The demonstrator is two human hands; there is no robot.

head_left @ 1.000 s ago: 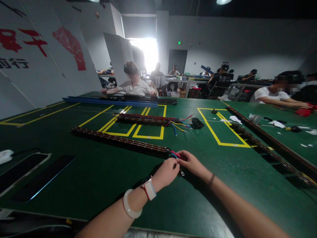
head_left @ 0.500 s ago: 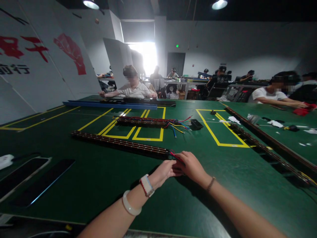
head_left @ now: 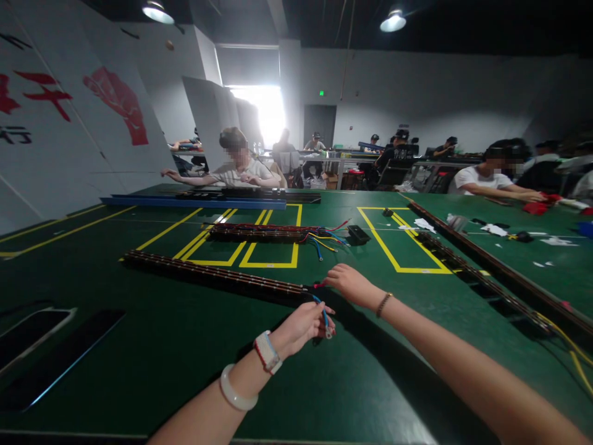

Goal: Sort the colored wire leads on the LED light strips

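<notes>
A long dark bar assembly (head_left: 213, 272) with copper-coloured strips lies slantwise across the green table (head_left: 185, 371). At its right end a blue wire (head_left: 325, 317) tipped with a metal ring terminal bends down toward me. My left hand (head_left: 302, 324) is closed on this wire, the terminal sticking out past the fingers. Just above and to the right, my right hand (head_left: 348, 285) pinches a short red wire (head_left: 319, 285) at the same bar end. My right fingers hide part of the red wire.
Beyond lies a second bar bundle (head_left: 259, 233) with coloured wires, beside a black block (head_left: 358, 234). Long bars (head_left: 486, 272) run along the right side. Two phone-like dark slabs (head_left: 65, 355) lie at left. A co-worker (head_left: 245, 167) sits across the table.
My hands, close together before, have moved apart. The blue wire now shows in my left hand, and my right hand has shifted up with the red wire. The co-worker opposite has moved an arm.
</notes>
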